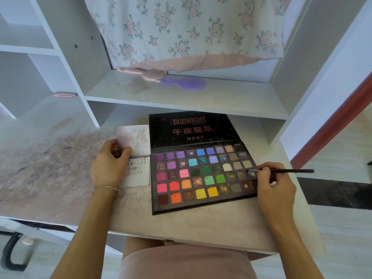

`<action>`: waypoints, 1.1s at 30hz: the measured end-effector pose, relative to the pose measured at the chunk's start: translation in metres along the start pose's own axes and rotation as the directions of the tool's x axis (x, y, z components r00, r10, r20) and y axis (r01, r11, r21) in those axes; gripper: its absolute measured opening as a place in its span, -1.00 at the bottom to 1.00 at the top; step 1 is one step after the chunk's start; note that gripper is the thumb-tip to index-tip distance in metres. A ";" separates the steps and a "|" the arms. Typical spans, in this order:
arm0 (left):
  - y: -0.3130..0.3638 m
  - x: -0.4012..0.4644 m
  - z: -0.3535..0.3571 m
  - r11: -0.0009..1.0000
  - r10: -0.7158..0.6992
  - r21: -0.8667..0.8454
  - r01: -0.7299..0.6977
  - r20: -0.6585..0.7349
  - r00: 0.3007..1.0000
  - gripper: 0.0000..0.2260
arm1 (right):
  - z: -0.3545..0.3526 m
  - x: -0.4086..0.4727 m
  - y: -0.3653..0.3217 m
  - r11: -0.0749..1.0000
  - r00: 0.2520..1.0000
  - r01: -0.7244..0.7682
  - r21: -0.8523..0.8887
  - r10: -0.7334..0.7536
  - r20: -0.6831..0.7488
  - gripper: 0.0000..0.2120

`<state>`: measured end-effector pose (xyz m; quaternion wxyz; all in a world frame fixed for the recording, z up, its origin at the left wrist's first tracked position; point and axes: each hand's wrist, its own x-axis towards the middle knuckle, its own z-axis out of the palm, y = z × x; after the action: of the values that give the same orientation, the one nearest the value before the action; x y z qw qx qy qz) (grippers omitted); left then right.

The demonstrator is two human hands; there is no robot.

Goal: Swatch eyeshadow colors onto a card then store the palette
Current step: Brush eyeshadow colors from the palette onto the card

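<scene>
Hands, two: right hand (270,181) pinches one thin black-handled brush (281,170), handle lying left-right, bristles touching a grey shimmer pan at the right end of one open black multicolour eyeshadow palette (203,176). Left hand (109,164) grips one white swatch card (136,158), touching the palette's left edge, nearer the left hand. Brush must cross leftward.
</scene>
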<state>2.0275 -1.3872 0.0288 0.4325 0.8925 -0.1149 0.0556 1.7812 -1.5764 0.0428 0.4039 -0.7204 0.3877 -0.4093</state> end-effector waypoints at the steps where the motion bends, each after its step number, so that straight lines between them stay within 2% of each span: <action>1: 0.000 0.000 0.000 1.000 -0.005 -0.002 0.005 0.000 1.000 -0.68 | 0.001 -0.001 -0.002 1.000 1.000 0.009 0.020 -0.009 0.022 -0.73; 7: 0.000 0.000 0.000 1.000 0.004 0.006 -0.004 -0.002 1.000 -0.66 | 0.026 -0.007 -0.018 0.995 0.988 0.024 0.094 -0.037 0.147 -0.75; 15: -0.002 0.001 0.000 1.000 0.003 0.011 -0.003 0.002 1.000 -0.67 | 0.084 -0.026 -0.048 0.982 0.934 0.053 0.182 -0.113 0.340 -0.76; 21: -0.003 0.002 0.000 1.000 0.002 -0.001 -0.002 -0.002 1.000 -0.68 | 0.116 -0.037 -0.058 0.974 0.895 0.063 0.219 -0.152 0.419 -0.82; 33: -0.007 0.006 0.003 1.000 -0.007 0.007 0.007 -0.005 1.000 -0.74 | 0.132 -0.036 -0.064 0.979 0.806 0.192 0.070 -0.198 0.557 -0.86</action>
<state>2.0347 -1.3861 0.0228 0.4299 0.8943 -0.1106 0.0569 1.9017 -1.4858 0.0454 0.4596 -0.8425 0.1738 -0.2208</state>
